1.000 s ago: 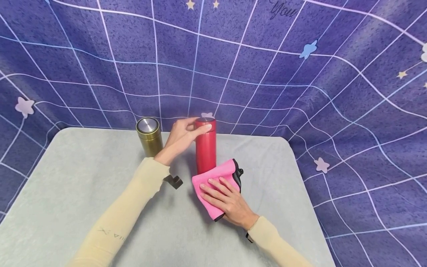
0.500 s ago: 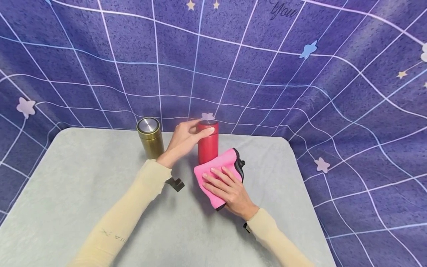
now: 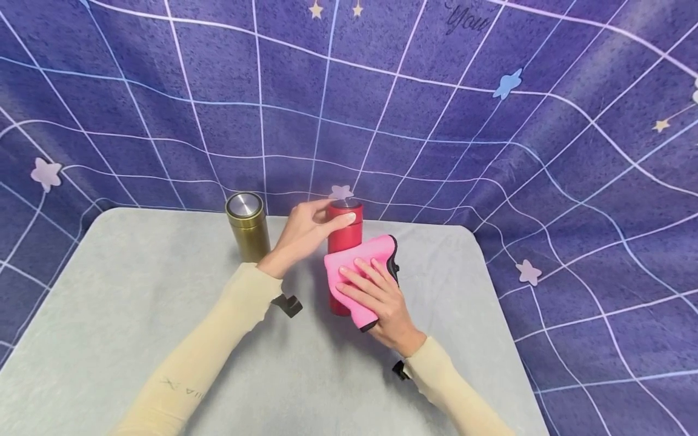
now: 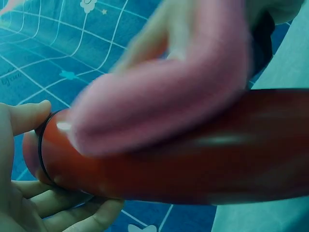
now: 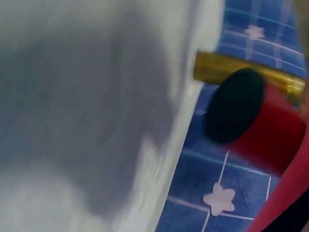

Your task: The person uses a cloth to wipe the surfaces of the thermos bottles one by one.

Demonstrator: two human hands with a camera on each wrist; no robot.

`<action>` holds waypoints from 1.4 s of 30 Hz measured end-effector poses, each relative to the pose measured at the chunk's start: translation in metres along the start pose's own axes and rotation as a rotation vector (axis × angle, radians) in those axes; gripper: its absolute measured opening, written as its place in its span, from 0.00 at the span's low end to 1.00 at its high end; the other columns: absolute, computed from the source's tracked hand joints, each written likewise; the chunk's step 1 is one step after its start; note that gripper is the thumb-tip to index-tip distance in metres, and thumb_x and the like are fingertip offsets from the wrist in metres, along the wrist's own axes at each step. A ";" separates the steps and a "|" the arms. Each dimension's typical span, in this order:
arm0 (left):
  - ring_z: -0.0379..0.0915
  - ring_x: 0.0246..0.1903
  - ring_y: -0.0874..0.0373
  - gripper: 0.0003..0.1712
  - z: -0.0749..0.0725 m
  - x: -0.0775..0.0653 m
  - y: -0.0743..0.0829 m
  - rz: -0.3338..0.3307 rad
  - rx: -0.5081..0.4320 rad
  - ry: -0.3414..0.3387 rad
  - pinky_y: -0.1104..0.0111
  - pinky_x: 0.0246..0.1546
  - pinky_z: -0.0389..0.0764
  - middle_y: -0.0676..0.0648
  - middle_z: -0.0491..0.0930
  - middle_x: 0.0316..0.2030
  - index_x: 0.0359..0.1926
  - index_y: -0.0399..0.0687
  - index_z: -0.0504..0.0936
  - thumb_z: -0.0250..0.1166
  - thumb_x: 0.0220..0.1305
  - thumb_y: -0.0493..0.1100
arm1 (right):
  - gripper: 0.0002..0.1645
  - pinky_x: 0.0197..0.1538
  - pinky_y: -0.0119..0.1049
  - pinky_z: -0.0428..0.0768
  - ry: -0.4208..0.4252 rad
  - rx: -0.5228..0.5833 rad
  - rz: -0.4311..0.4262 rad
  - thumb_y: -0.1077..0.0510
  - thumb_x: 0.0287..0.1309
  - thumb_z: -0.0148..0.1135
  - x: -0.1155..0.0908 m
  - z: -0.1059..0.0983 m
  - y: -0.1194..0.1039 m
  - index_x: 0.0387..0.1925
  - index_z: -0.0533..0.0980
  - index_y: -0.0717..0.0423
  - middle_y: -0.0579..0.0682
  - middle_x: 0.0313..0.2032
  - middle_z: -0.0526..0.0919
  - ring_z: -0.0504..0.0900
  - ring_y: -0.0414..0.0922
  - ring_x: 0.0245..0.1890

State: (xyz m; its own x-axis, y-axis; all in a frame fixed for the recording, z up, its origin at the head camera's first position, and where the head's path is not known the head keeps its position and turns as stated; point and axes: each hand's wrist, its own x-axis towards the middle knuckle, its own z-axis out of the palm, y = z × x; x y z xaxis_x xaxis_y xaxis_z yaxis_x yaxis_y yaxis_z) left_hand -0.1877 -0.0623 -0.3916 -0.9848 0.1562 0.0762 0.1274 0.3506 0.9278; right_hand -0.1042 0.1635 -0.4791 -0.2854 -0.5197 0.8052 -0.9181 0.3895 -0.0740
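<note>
My left hand (image 3: 305, 230) grips a red thermos (image 3: 345, 236) around its lid, thumb in front and fingers behind. In the left wrist view the red body of the thermos (image 4: 203, 169) stretches across the frame. My right hand (image 3: 382, 303) holds a pink cloth (image 3: 372, 247) with black edging against the front of the thermos, fingers spread over it and the thumb hidden. The right wrist view shows the dark round base (image 5: 236, 106) of the thermos, raised off the table. To the left stands a gold thermos (image 3: 252, 242) with a silver-topped lid.
A pale grey cloth covers the table (image 3: 136, 315). A blue-purple grid-patterned curtain (image 3: 218, 109) with stars hangs close behind the table's back edge and along its sides. Black camera mounts (image 3: 289, 304) sit at both wrists.
The right hand has moved the pink cloth up along the thermos, so the lower red end now shows beneath it. The left hand and lid have shifted slightly down and right.
</note>
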 end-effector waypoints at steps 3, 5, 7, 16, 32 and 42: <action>0.84 0.60 0.46 0.50 0.000 0.001 -0.003 -0.020 0.003 -0.006 0.46 0.62 0.80 0.39 0.84 0.63 0.77 0.45 0.74 0.71 0.64 0.71 | 0.19 0.75 0.65 0.68 0.090 0.139 0.103 0.54 0.81 0.56 0.006 -0.001 -0.002 0.58 0.87 0.57 0.59 0.64 0.84 0.77 0.63 0.70; 0.84 0.59 0.46 0.50 0.000 0.001 -0.005 -0.024 -0.008 -0.002 0.46 0.62 0.79 0.38 0.85 0.62 0.77 0.47 0.74 0.71 0.63 0.70 | 0.18 0.77 0.63 0.67 0.129 0.227 0.168 0.55 0.81 0.57 0.007 -0.003 -0.002 0.58 0.87 0.59 0.61 0.64 0.84 0.76 0.64 0.71; 0.85 0.58 0.47 0.49 0.000 0.002 -0.007 -0.024 -0.017 0.003 0.46 0.63 0.79 0.39 0.86 0.60 0.76 0.48 0.75 0.72 0.63 0.70 | 0.17 0.78 0.61 0.66 0.160 0.307 0.234 0.58 0.79 0.58 0.008 -0.005 -0.001 0.58 0.86 0.61 0.63 0.63 0.84 0.76 0.64 0.71; 0.87 0.56 0.48 0.44 -0.001 0.002 -0.015 -0.010 -0.043 0.008 0.48 0.59 0.84 0.43 0.86 0.61 0.73 0.48 0.80 0.78 0.61 0.63 | 0.24 0.78 0.51 0.68 0.284 0.599 0.577 0.81 0.64 0.56 0.013 -0.013 0.002 0.59 0.83 0.70 0.62 0.64 0.84 0.78 0.54 0.71; 0.88 0.51 0.51 0.45 0.004 -0.005 -0.021 0.132 -0.100 -0.026 0.61 0.54 0.88 0.49 0.83 0.62 0.69 0.49 0.84 0.88 0.50 0.53 | 0.21 0.56 0.30 0.81 0.488 0.757 1.140 0.75 0.62 0.58 0.019 -0.020 0.024 0.48 0.88 0.54 0.41 0.43 0.90 0.85 0.38 0.46; 0.86 0.53 0.56 0.42 0.005 -0.008 -0.021 0.211 -0.099 -0.095 0.61 0.56 0.87 0.54 0.86 0.57 0.65 0.53 0.87 0.90 0.47 0.51 | 0.20 0.50 0.28 0.81 0.417 0.773 1.140 0.73 0.61 0.59 0.027 -0.022 0.041 0.45 0.90 0.54 0.41 0.40 0.91 0.84 0.37 0.42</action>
State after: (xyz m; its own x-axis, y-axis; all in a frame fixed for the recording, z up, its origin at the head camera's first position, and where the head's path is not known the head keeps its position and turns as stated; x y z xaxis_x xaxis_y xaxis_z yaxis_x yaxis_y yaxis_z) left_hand -0.1815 -0.0661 -0.4133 -0.9214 0.3042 0.2420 0.3124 0.2091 0.9266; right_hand -0.1438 0.1819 -0.4472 -0.9768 0.0975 0.1905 -0.2029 -0.1389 -0.9693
